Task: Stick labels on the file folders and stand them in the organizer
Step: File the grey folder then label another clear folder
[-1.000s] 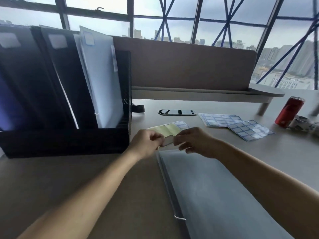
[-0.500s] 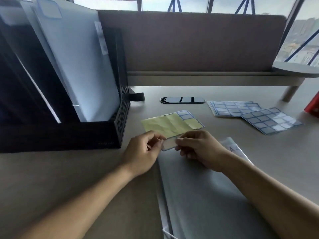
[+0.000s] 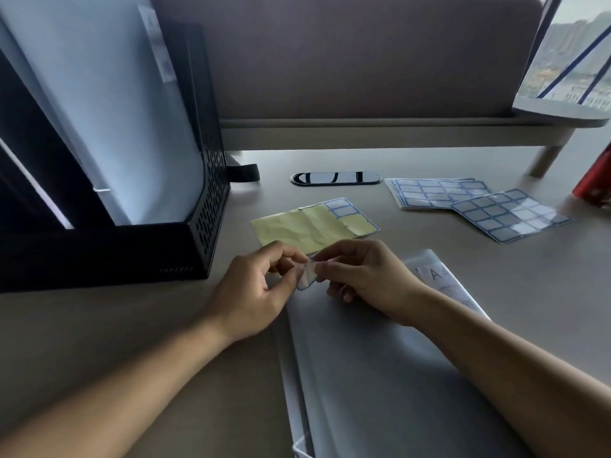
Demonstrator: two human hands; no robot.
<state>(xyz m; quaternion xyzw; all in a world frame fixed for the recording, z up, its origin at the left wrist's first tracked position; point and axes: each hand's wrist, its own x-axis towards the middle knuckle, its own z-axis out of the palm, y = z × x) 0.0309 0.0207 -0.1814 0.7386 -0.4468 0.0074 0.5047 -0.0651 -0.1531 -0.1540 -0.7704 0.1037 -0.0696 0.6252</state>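
Observation:
A small blue-edged white label (image 3: 305, 276) is pinched between my left hand (image 3: 258, 289) and my right hand (image 3: 360, 279), just above the top left corner of a translucent grey file folder (image 3: 380, 375) lying flat on the desk. Behind the hands lies a yellow backing sheet (image 3: 307, 226) with most labels gone and two left at its far corner. The black mesh organizer (image 3: 205, 206) stands at the left with a pale folder (image 3: 109, 104) upright in its rightmost slot; darker folders stand further left.
Two full label sheets (image 3: 436, 193) (image 3: 509, 214) lie at the right on the desk. A red can (image 3: 595, 183) shows at the right edge. A black oval cable port (image 3: 335, 178) sits ahead, with a brown partition (image 3: 347, 57) and a low shelf (image 3: 380, 130) behind.
The camera has tilted down and come closer. My hands have drawn the label slightly toward me off the backing sheet, and the label is now bent between the fingertips.

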